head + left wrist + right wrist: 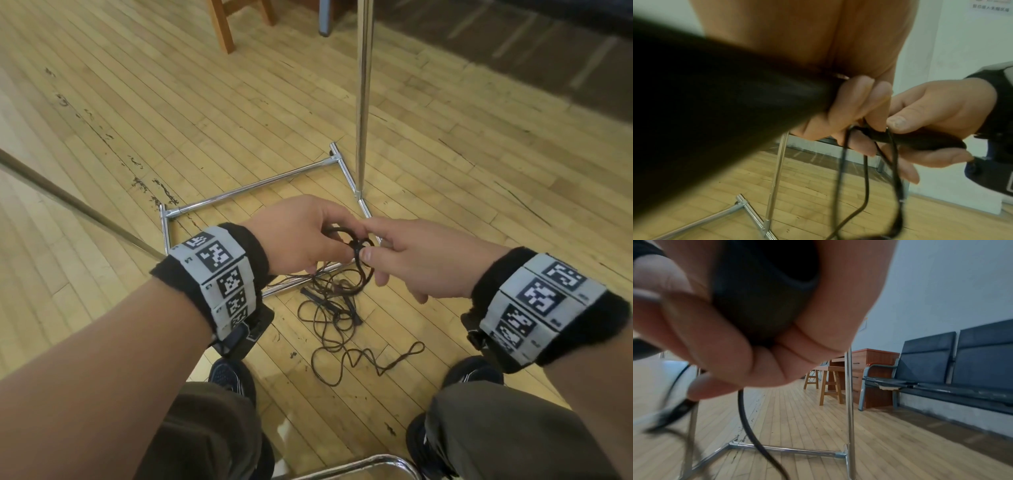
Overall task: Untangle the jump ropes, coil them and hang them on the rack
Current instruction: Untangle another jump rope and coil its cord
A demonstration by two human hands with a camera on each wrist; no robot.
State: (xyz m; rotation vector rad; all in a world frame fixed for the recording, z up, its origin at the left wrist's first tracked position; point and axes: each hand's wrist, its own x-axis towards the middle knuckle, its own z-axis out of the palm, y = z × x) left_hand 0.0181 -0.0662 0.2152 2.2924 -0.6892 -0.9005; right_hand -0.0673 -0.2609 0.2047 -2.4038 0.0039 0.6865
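Wooden floor (144, 102); dark bench (953, 369); pale wall (951, 280).

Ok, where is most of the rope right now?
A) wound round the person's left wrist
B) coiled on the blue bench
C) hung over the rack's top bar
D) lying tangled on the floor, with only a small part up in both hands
D: the head view shows the rope piled loose on the wooden floor beside the rack base, with a small loop pinched between the left hand and right hand.

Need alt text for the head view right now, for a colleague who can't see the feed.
Seen from above, the left hand and right hand pinch a small loop of thin dark jump rope between them. The remaining rope lies tangled on the wooden floor by the chrome rack.
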